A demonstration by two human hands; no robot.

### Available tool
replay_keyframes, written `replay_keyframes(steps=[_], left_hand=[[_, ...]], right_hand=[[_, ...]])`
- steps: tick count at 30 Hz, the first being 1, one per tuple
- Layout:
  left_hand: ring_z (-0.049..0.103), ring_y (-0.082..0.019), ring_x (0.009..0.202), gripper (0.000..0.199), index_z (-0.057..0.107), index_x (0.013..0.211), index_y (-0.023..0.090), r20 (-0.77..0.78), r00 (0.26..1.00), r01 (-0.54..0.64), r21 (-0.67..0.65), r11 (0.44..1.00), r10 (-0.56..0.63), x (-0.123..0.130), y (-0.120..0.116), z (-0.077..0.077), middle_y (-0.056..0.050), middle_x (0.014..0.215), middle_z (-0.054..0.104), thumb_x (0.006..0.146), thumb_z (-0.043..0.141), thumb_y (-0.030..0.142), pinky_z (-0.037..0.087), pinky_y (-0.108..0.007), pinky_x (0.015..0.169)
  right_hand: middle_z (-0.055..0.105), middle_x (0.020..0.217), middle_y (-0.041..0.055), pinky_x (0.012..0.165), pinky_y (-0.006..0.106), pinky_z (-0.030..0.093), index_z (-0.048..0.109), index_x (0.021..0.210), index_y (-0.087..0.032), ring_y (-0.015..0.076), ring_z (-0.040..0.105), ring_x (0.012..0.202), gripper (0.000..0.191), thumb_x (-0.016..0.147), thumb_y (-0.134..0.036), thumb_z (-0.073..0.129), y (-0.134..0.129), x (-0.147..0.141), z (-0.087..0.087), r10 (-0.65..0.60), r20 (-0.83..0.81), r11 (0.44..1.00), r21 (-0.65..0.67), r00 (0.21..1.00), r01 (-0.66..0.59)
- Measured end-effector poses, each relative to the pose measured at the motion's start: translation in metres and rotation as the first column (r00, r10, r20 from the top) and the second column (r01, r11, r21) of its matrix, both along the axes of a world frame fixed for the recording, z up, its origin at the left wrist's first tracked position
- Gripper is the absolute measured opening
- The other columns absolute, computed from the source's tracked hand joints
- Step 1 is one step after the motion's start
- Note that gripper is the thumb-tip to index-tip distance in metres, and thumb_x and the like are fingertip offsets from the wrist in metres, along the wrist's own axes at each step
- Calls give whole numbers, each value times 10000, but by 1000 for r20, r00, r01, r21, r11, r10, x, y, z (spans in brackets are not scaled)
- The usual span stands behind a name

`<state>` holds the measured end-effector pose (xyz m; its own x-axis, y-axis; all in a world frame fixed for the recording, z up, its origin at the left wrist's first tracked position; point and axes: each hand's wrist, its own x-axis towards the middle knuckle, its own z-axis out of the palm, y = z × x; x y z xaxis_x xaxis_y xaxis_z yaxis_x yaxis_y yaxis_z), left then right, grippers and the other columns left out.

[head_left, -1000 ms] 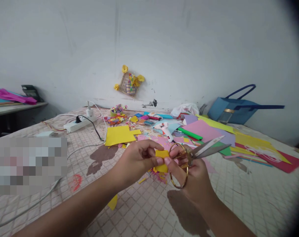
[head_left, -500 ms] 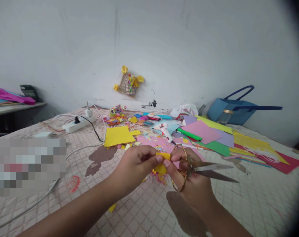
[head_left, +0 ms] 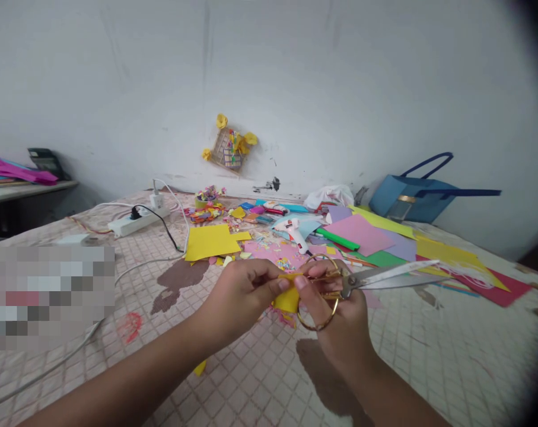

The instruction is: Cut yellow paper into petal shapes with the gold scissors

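Observation:
A small yellow paper piece (head_left: 287,298) is pinched between both hands, low in the middle of the view. My left hand (head_left: 246,299) holds its left edge with thumb and forefinger. My right hand (head_left: 340,314) presses its thumb on the paper's upper right part. Gold-handled scissors (head_left: 346,283) hang on that same hand, their handle loops around the fingers and the blades pointing right, slightly apart. Behind the hands lies pink paper (head_left: 269,252) strewn with small scraps. A larger yellow sheet (head_left: 210,242) lies further left.
A white glue gun (head_left: 295,232) rests beyond my right hand. Coloured sheets (head_left: 362,236) and a blue bag (head_left: 413,198) are at the right. At the left are a power strip (head_left: 139,222) and a white cable (head_left: 126,274). A decorated frame (head_left: 228,148) is by the wall.
The scissors have turned in my right hand, so the blades now point more level to the right and sit higher. The view has shifted slightly. Both hands still pinch the yellow paper.

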<state>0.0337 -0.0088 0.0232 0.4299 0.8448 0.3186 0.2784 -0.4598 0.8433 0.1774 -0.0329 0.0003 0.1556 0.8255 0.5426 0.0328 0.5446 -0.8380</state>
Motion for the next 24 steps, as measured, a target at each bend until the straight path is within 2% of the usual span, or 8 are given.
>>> replay_keyframes(steps=[4,8,12,16,21,24], left_hand=[[397,-84,511,247,555,602,140,-30,999,-27,12,1000,28,1,0,0,25,547,478,799,517,284,305,-205,478],[490,-104,556,188,616,663,144,11,995,-100,58,993,100,-1,2,2,-1,596,581,788,534,258,372,-215,526],[566,-134,624,168,645,721,151,50,994,-100,56,993,97,-3,5,1,-28,666,648,787,540,265,422,-236,583],[545,-130,612,188,626,714,136,64,994,-92,8,996,92,-4,7,0,-27,651,619,780,545,293,412,-236,567],[466,-99,569,197,573,644,133,86,990,-108,-9,994,108,-8,12,4,3,610,537,767,553,286,360,-217,527],[440,-89,565,210,561,635,130,107,991,-70,-44,997,75,-8,15,4,14,606,501,760,563,299,345,-214,524]], right_hand=[[494,757,-26,529,237,417,437,749,-246,123,514,638,189,776,-264,623,2,2,0,24,-35,998,-58,999,-26],[504,673,-38,494,237,398,445,783,-242,124,499,563,211,748,-294,646,5,6,0,120,104,979,-177,987,-101],[421,565,-74,408,207,331,423,734,-228,85,396,434,239,734,-276,657,6,5,0,183,193,960,-248,964,-133],[393,552,-84,396,199,318,409,717,-227,73,361,413,259,730,-306,655,5,4,3,182,142,963,-228,973,-147],[490,623,-47,462,225,380,467,717,-213,103,462,505,265,666,-322,703,9,6,7,196,125,956,-243,973,-162],[485,595,-56,456,222,378,464,695,-211,98,454,486,266,659,-303,711,9,7,5,214,86,943,-279,973,-183]])
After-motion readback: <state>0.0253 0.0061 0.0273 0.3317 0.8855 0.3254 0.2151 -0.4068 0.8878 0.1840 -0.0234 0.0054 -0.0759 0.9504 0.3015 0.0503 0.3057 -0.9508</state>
